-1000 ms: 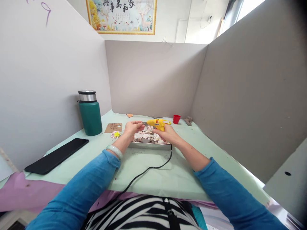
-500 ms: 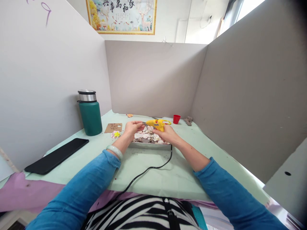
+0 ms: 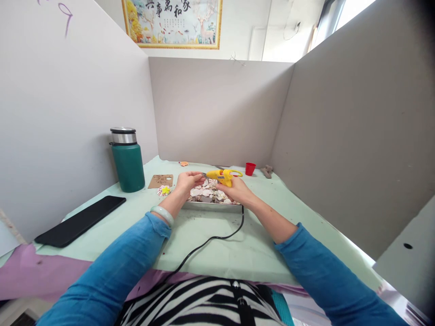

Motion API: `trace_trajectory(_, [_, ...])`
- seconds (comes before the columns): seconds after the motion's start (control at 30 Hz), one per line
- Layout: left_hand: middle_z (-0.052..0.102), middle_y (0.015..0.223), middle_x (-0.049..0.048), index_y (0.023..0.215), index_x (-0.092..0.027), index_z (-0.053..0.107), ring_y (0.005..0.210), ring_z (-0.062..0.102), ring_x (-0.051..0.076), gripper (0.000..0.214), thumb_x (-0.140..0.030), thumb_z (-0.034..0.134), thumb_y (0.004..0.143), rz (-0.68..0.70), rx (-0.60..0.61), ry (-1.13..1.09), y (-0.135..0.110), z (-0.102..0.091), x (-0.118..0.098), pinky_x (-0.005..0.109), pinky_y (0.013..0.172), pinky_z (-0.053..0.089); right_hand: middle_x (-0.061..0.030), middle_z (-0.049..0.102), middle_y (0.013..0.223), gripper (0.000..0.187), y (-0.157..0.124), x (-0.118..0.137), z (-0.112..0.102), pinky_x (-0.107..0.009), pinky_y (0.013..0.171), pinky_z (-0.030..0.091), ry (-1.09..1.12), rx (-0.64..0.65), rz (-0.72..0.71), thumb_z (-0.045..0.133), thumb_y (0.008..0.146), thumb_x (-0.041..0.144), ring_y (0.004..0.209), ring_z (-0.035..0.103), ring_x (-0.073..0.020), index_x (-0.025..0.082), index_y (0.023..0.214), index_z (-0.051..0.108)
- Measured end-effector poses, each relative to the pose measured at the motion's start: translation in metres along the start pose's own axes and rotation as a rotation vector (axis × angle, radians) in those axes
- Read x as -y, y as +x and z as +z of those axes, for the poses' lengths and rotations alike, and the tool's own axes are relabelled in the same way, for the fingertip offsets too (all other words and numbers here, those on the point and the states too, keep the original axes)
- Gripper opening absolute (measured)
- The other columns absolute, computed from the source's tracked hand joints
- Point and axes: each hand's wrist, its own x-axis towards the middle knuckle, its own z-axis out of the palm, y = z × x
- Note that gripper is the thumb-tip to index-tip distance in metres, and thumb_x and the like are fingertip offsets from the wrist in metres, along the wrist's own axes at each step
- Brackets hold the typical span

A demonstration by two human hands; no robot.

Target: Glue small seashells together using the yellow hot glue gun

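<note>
Right hand (image 3: 238, 190) wrapped tight round the yellow plastic glue gun (image 3: 220, 175), nozzle aimed at the left hand (image 3: 186, 181), whose fingertips pinch a small piece, too tiny to identify. Both hover over the shallow steel tray (image 3: 210, 206), heaped with pale, ribbed scallop shells (image 3: 207, 192). One shell flower (image 3: 165, 190) with a yellow centre lies done on the mint cloth (image 3: 258, 253); plenty of loose shells remain. The glossy black cord (image 3: 204, 244) trails toward the body.

Contents of left hand (image 3: 186, 182) indiscernible.
</note>
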Motion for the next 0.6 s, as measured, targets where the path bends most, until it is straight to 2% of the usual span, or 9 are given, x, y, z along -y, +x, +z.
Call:
trace_trajectory(0.27, [0.064, 0.062, 0.0071, 0.07, -0.009, 0.059, 0.061, 0.065, 0.016, 0.011, -0.007, 0.07, 0.068, 0.006, -0.003, 0.002, 0.0017, -0.0005, 0.0021, 0.029, 0.071, 0.053, 0.0029, 0.046, 0.049, 0.027, 0.0027, -0.0056, -0.0002, -0.024, 0.045, 0.033, 0.068, 0.027, 0.031, 0.057, 0.074, 0.045, 0.046, 0.044, -0.0119, 0.018, 0.071, 0.052])
trace_trajectory(0.6, [0.065, 0.064, 0.0083, 0.073, -0.008, 0.06, 0.062, 0.065, 0.016, 0.01, -0.007, 0.068, 0.069, 0.009, -0.002, 0.004, 0.0009, -0.0001, 0.0013, 0.03, 0.072, 0.053, 0.0023, 0.048, 0.049, 0.026, -0.0007, 0.0008, -0.0017, -0.025, 0.05, 0.036, 0.012, 0.017, 0.008, 0.059, 0.073, 0.043, 0.05, 0.048, -0.013, 0.018, 0.069, 0.054])
